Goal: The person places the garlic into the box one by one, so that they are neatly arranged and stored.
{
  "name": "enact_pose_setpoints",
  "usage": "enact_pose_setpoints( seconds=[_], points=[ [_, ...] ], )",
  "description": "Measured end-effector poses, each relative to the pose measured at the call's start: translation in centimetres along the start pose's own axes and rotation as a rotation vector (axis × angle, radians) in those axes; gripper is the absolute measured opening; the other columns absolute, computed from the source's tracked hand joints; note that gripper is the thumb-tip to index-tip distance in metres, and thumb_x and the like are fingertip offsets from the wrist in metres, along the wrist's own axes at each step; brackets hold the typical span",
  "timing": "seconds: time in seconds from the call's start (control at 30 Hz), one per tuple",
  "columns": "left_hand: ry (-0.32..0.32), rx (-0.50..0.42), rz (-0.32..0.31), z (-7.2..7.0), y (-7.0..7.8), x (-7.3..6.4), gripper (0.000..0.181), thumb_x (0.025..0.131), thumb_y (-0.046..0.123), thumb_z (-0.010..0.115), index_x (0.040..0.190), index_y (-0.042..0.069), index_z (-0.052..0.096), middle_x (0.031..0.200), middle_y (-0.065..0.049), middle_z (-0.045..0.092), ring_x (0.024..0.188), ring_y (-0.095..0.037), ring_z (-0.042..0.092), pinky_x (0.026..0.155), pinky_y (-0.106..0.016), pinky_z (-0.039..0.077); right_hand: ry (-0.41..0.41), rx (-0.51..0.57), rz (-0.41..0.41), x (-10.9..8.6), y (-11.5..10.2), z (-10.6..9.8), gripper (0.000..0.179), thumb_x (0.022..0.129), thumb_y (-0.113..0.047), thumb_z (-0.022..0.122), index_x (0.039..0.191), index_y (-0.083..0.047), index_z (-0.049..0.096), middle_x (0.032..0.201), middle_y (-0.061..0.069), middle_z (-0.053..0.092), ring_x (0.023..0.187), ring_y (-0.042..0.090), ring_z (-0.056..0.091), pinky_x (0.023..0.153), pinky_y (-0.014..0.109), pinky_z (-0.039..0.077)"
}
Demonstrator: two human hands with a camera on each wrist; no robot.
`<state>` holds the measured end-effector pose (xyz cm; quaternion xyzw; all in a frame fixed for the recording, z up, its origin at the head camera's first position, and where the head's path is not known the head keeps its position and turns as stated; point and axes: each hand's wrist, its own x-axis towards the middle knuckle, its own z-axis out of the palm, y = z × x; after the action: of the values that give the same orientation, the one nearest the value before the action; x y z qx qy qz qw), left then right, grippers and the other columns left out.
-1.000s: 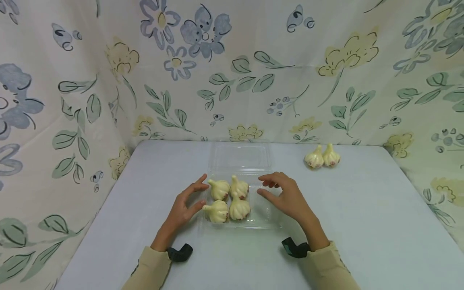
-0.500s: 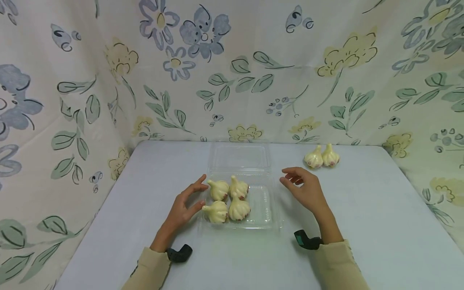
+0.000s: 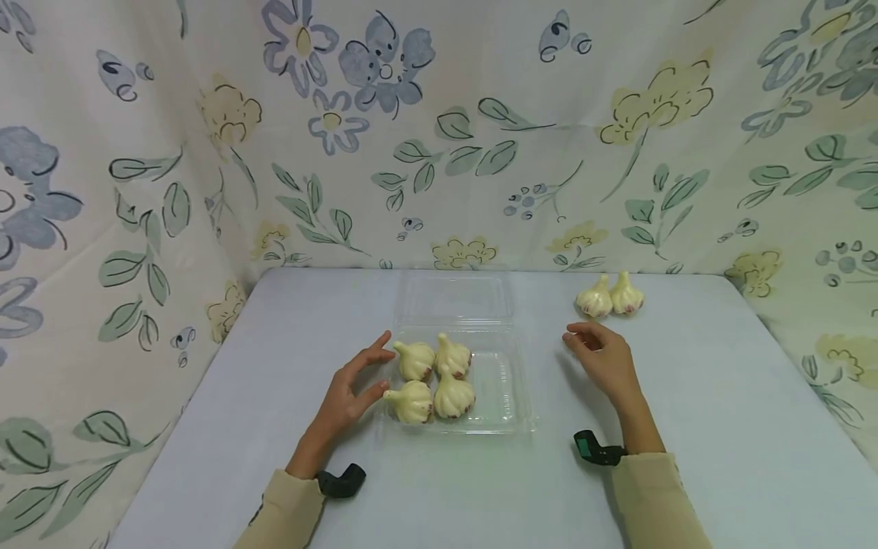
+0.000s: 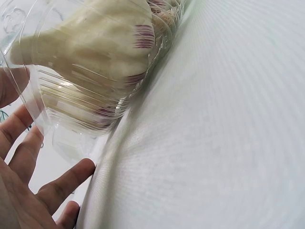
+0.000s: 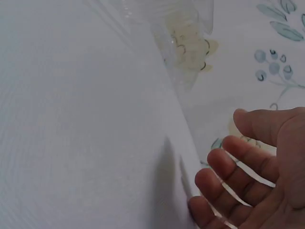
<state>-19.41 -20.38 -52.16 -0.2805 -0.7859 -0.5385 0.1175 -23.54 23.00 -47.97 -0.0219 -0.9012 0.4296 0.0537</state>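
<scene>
A clear plastic clamshell box [image 3: 505, 381] lies with its lid spread back on the table. Several garlic bulbs [image 3: 453, 395] fill its left part; in the left wrist view a garlic bulb [image 4: 95, 43] shows through the ribbed wall. At the box's left edge, my left hand [image 3: 346, 389] touches the rim with thumb and fingers spread. My right hand [image 3: 605, 360] hovers over the table right of the box, loosely curled and holding nothing, as the right wrist view also shows. Just beyond it, two more garlic bulbs [image 3: 610, 296] stand side by side near the back edge.
The white table [image 3: 720, 427] reaches back to a floral curtain [image 3: 480, 152] that also hangs at the left and right. The box's hinged lid [image 3: 454, 297] lies flat toward the back edge.
My right hand has moved from above the box's right part to the right, closer to the two loose garlic bulbs. My left hand and the box stay in place.
</scene>
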Motion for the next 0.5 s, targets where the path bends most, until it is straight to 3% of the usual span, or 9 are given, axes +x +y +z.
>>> enact_pose_setpoints(
  seconds=[0.13, 0.23, 0.5],
  points=[
    [-0.001, 0.005, -0.001, 0.0, -0.1, 0.0, 0.038, 0.092, -0.002, 0.065, 0.129, -0.005, 0.06, 0.161, -0.018, 0.041, 0.152, -0.018, 0.038, 0.119, -0.018, 0.027, 0.001, 0.027, 0.034, 0.1, 0.9, 0.0, 0.045, 0.101, -0.039, 0.063, 0.131, -0.006, 0.065, 0.12, 0.017, 0.07, 0.102, 0.015, 0.06, 0.081, 0.017, 0.045],
    [0.0, 0.003, -0.001, -0.1, -0.1, 0.0, 0.038, 0.092, -0.002, 0.065, 0.129, -0.005, 0.06, 0.161, -0.018, 0.041, 0.152, -0.018, 0.038, 0.119, -0.018, 0.027, 0.024, 0.073, 0.056, 0.2, 1.5, 0.0, 0.046, 0.1, -0.038, 0.063, 0.134, -0.006, 0.063, 0.12, 0.016, 0.068, 0.094, 0.006, 0.06, 0.075, 0.016, 0.049],
    [-0.004, 0.002, -0.007, -0.1, 0.0, 0.0, 0.038, 0.093, -0.001, 0.065, 0.13, -0.004, 0.059, 0.162, -0.017, 0.04, 0.153, -0.02, 0.037, 0.119, -0.018, 0.027, 0.128, 0.287, 0.139, 0.4, 2.6, -0.1, 0.05, 0.099, -0.033, 0.067, 0.14, -0.006, 0.057, 0.099, -0.011, 0.062, 0.075, 0.0, 0.065, 0.066, 0.018, 0.055]
  ],
)
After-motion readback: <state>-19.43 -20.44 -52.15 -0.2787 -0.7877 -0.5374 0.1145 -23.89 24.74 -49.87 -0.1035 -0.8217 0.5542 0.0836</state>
